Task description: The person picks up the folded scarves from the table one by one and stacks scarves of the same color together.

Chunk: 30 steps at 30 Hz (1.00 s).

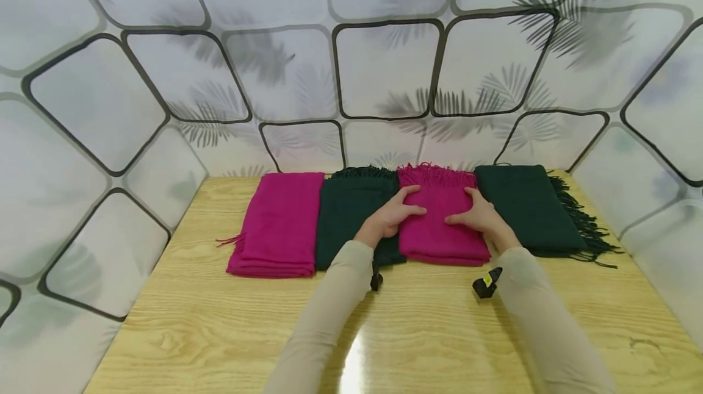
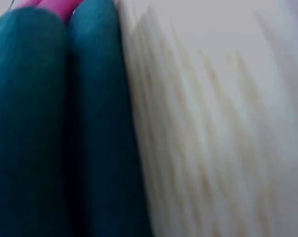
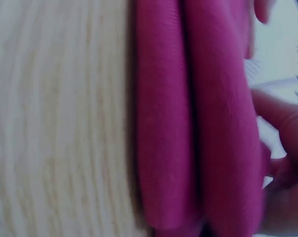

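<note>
Both hands rest on a folded magenta scarf [image 1: 439, 241], fringed along its far edge, third from the left in a row of folded scarves. My left hand [image 1: 392, 214] lies at its left side, thumb and fingers spread on the cloth. At the right side my right hand [image 1: 482, 214] touches it with thumb and fingers apart. Under the left wrist is a folded dark green scarf [image 1: 351, 211], its layered edge close up in the left wrist view. In the right wrist view the magenta scarf's [image 3: 218, 118] thick folds stand beside part of the right hand [image 3: 287, 197].
Another folded magenta scarf [image 1: 285, 217] lies at the row's left end. A dark green scarf [image 1: 533, 211] with fringe toward the right ends the row. They lie on a wooden table [image 1: 219, 333], before a patterned cloth backdrop [image 1: 384, 71].
</note>
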Available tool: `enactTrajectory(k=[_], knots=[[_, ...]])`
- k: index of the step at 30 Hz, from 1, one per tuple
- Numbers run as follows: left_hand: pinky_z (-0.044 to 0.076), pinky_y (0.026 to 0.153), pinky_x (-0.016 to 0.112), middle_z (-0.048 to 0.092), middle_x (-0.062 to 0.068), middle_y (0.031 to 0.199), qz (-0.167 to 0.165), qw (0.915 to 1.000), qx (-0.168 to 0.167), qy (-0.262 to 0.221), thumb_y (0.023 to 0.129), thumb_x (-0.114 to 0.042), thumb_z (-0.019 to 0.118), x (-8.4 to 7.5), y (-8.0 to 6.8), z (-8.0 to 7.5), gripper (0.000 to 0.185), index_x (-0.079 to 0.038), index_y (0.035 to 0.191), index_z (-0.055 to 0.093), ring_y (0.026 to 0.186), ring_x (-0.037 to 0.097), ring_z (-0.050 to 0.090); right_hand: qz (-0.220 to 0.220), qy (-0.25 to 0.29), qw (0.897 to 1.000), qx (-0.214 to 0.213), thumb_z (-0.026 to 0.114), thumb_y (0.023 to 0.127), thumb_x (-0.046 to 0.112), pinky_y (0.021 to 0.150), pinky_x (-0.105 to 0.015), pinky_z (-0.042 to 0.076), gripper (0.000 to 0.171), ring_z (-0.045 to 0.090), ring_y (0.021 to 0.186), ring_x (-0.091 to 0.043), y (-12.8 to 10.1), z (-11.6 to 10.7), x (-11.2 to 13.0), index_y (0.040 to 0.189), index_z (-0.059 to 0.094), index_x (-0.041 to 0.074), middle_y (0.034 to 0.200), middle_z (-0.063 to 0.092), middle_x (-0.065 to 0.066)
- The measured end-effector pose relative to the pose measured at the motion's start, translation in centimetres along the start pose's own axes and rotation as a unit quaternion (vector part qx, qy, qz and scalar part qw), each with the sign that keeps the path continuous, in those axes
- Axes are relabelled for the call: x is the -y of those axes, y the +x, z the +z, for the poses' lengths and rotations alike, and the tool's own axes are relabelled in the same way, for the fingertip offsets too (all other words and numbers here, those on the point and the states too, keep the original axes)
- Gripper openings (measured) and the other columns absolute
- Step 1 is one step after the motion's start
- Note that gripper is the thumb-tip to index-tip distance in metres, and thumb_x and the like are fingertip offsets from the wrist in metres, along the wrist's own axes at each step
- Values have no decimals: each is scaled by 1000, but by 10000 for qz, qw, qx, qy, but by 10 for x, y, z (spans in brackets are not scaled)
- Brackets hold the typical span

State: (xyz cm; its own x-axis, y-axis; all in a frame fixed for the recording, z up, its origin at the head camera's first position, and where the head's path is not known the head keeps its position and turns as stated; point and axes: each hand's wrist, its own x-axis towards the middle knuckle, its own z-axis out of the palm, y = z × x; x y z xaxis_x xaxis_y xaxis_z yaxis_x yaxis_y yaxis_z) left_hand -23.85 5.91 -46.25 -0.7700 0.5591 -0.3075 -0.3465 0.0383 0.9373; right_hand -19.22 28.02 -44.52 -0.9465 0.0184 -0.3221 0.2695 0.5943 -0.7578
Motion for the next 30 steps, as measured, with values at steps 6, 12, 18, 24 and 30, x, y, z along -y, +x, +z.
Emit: enactTrajectory(k=[6,12,18,24,30], knots=[[54,88,37,51,6,137,-60,9998,160,-140,99,-16,61,2,1,-4,59,-26,152,37,107,20,62,-79,1634,9842,684,60,98,43,110,-53,35,99,25,143,-42,4,-3,-11,159,-16,21,163,-1,-24],[55,82,35,52,3,136,-11,9990,434,134,100,-17,60,4,1,-5,53,-25,150,44,99,19,64,-554,1376,9847,914,56,100,44,112,-59,30,91,9,147,-43,0,-5,-18,159,-13,31,165,-12,-16],[55,83,37,48,9,142,512,9916,99,1187,95,-10,65,4,-2,3,62,-22,151,42,114,27,60,-1081,1729,9747,919,63,98,26,94,-43,51,91,31,138,-41,1,-2,-23,160,-4,33,163,7,-18],[46,101,41,6,12,166,1526,9447,-719,2813,91,-7,66,2,-2,15,76,-18,157,30,151,29,14,-715,2317,9666,836,67,95,19,81,-32,55,93,35,132,-37,2,2,-32,161,2,31,159,13,-22],[38,111,38,20,6,165,1772,9035,-110,3901,96,-8,61,0,-2,12,59,-14,151,42,151,21,19,-600,2419,9637,961,68,95,18,83,-34,56,92,40,129,-34,7,1,-36,160,5,34,160,11,-20]])
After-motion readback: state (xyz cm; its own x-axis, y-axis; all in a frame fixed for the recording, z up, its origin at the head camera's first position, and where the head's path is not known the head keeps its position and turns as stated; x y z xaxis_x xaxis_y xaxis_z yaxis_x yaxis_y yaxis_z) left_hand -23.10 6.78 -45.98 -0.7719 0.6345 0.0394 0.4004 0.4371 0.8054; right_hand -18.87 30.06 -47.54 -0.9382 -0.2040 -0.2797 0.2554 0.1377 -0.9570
